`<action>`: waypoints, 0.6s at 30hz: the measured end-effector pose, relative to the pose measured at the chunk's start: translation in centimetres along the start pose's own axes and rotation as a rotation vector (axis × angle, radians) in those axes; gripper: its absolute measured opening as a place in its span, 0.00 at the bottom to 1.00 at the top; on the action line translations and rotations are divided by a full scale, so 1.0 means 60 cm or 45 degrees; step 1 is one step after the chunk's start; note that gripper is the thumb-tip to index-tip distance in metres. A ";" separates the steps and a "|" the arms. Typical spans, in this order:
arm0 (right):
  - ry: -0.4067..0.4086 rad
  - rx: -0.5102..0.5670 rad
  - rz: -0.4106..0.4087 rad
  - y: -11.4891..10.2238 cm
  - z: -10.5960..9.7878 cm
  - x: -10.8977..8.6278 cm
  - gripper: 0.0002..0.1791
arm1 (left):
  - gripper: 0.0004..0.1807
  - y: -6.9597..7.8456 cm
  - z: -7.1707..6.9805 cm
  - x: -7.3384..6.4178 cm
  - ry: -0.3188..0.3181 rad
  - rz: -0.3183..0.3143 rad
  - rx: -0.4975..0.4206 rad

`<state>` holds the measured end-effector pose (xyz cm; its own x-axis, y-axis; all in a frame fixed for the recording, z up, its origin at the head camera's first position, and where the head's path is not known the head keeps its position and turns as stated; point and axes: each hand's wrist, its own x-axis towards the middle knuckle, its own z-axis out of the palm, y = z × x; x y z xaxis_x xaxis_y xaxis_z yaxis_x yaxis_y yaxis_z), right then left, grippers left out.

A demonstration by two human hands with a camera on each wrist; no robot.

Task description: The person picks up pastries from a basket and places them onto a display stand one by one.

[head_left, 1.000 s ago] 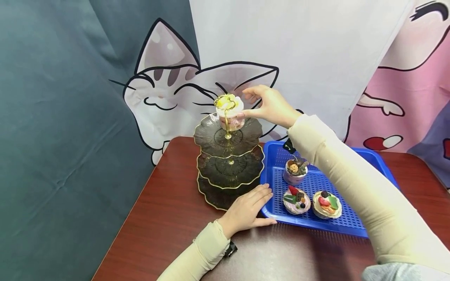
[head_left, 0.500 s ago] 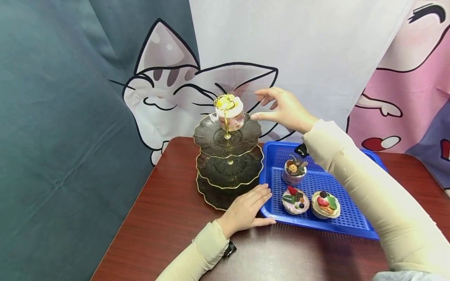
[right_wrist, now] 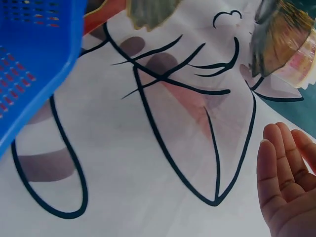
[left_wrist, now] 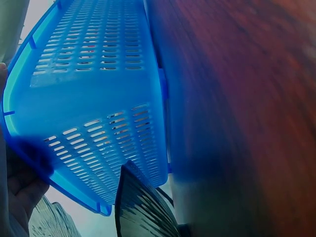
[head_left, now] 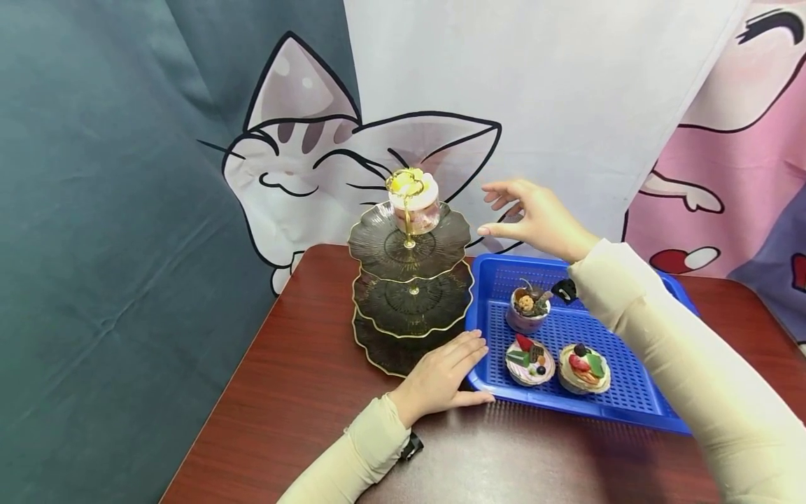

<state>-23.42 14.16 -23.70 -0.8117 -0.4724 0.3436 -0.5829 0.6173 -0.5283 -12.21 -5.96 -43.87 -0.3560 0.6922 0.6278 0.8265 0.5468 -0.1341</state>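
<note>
A toy dessert cup (head_left: 423,213) with a white and yellow top stands on the upper plate of a three-tier cake stand (head_left: 371,241), partly behind the stand's gold handle (head_left: 408,222). To its right, my right hand (head_left: 535,217) is raised in the air, fingers loosely bent, holding nothing. The right wrist view shows that palm (right_wrist: 291,197) bare, below the dessert cup (right_wrist: 302,61). My left hand (head_left: 441,371) rests on the near left corner of a blue plastic basket (head_left: 569,325), fingers along its rim. In the left wrist view, fingers (left_wrist: 29,195) touch the basket's rim (left_wrist: 74,190).
Inside the basket are a brown-topped dessert cup (head_left: 527,308), a tart with a strawberry (head_left: 530,360) and a fruit tart (head_left: 584,369). A reddish-brown table (head_left: 290,406) carries everything. Behind it hangs a cloth (head_left: 567,84) with cartoon cats.
My right hand has drawn away from the dessert cup on the upper plate, moving right and slightly down. The cup stays in place, and my left hand has kept still on the basket.
</note>
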 end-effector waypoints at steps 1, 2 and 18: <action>-0.002 -0.001 0.000 0.003 0.001 -0.005 0.35 | 0.41 0.000 0.000 0.000 -0.006 -0.006 -0.008; -0.008 0.000 0.008 0.007 0.002 -0.011 0.35 | 0.41 0.001 -0.001 0.000 -0.010 -0.010 -0.015; -0.101 -0.058 0.145 0.090 0.024 -0.090 0.35 | 0.40 0.001 -0.003 0.002 -0.016 -0.010 -0.016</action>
<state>-22.12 19.16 -29.50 -0.8683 -0.4447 0.2195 -0.4894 0.6969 -0.5242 -12.12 -5.97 -43.66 -0.3683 0.6936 0.6191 0.8290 0.5465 -0.1192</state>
